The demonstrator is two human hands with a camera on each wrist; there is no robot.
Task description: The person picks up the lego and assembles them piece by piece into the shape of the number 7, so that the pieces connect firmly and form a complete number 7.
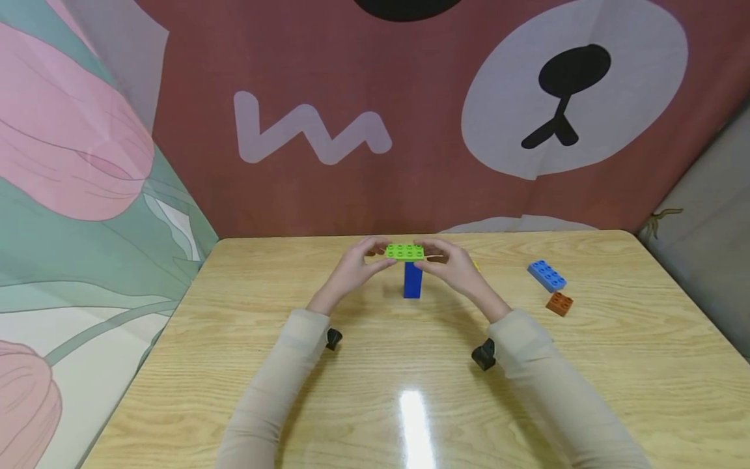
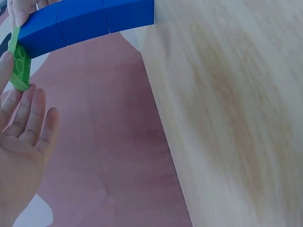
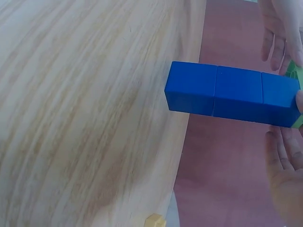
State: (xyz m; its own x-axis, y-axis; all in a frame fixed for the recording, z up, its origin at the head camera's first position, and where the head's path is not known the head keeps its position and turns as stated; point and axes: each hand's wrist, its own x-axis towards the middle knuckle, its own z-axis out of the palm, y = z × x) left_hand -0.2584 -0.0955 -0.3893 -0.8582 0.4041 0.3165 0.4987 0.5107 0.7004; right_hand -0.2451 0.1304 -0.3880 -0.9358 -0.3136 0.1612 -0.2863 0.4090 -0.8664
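A stack of several blue blocks (image 1: 413, 283) stands upright on the table. Across its top lies a bright green toy brick (image 1: 404, 252), studs up, reaching past the stack on both sides. My left hand (image 1: 354, 263) pinches the brick's left end between thumb and fingers. At the opposite end, my right hand (image 1: 458, 264) pinches it the same way. In the left wrist view the green brick (image 2: 20, 66) meets the end of the blue stack (image 2: 83, 23). The right wrist view shows three blue segments (image 3: 236, 92) in line, with the green brick partly hidden by fingers.
To the right on the wooden table (image 1: 363, 404) lie a lighter blue studded brick (image 1: 547, 276) and a small brown brick (image 1: 560, 303). A yellow piece (image 3: 155, 220) sits behind my right hand. A printed cloth (image 1: 351, 195) hangs behind the table's back edge.
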